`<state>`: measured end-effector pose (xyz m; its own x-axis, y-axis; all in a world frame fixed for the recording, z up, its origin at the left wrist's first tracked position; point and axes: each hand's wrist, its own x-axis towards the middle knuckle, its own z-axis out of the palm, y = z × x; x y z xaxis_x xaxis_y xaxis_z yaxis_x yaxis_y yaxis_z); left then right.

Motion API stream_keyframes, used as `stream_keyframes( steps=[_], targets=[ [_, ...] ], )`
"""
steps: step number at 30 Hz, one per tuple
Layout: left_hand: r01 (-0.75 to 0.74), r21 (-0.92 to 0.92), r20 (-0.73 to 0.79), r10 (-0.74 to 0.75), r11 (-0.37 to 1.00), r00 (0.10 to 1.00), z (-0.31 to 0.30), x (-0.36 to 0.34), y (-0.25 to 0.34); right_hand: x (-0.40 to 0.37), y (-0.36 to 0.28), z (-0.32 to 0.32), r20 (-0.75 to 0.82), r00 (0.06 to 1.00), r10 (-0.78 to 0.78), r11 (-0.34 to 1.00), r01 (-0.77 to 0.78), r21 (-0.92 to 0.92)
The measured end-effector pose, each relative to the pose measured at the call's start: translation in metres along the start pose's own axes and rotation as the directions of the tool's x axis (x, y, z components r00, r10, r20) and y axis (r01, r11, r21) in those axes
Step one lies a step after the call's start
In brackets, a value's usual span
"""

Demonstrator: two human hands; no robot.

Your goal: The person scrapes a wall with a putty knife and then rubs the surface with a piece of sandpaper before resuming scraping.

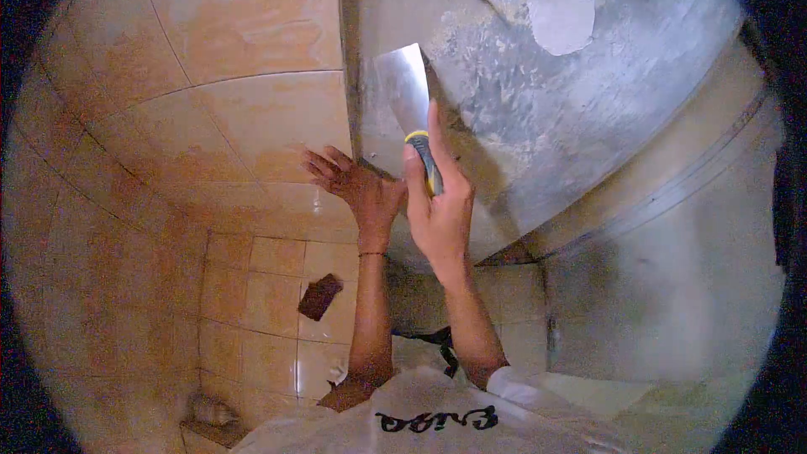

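Plaster, grey and patchy, covers the wall that meets glossy beige tiles at a corner. Our right hand closes around a broad steel putty knife with yellow-grey handle, its blade against the plaster. Our left hand lies open and empty on the tiles beside it.

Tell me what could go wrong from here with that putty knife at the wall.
1. The left hand lies flat at the corner, right beside the putty knife held in the right hand. A slip might bring the blade onto that hand.
2. The blade lies against the grey wall. Pressed too steeply, it may gouge the surface.
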<state>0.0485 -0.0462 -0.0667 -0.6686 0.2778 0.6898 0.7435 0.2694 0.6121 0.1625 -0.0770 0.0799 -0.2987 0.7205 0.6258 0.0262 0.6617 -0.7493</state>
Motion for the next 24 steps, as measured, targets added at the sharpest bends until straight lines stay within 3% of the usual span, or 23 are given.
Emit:
stream_keyframes(
  steps=[5, 14, 17, 24],
  targets=[
    [-0.036, 0.032, -0.077, 0.038, 0.999, 0.996, 0.011, -0.002, -0.009, 0.005, -0.008, 0.005, -0.029, 0.999, -0.045, 0.998, 0.044, -0.046],
    [-0.044, 0.012, -0.059, 0.045, 0.999, 0.997, 0.009, -0.003, -0.011, -0.003, -0.013, 0.006, -0.031, 0.996, 0.08, 0.996, -0.081, -0.029],
    [-0.046, -0.01, -0.052, 0.046, 0.999, 0.998, 0.008, -0.003, -0.01, -0.001, -0.01, 0.009, -0.068, 0.998, 0.006, 0.998, -0.01, -0.055],
    [-0.034, -0.056, -0.045, 0.031, 0.998, 0.998, 0.008, -0.002, -0.01, -0.003, -0.012, 0.011, -0.046, 0.997, 0.066, 0.997, -0.068, -0.036]
  ],
)
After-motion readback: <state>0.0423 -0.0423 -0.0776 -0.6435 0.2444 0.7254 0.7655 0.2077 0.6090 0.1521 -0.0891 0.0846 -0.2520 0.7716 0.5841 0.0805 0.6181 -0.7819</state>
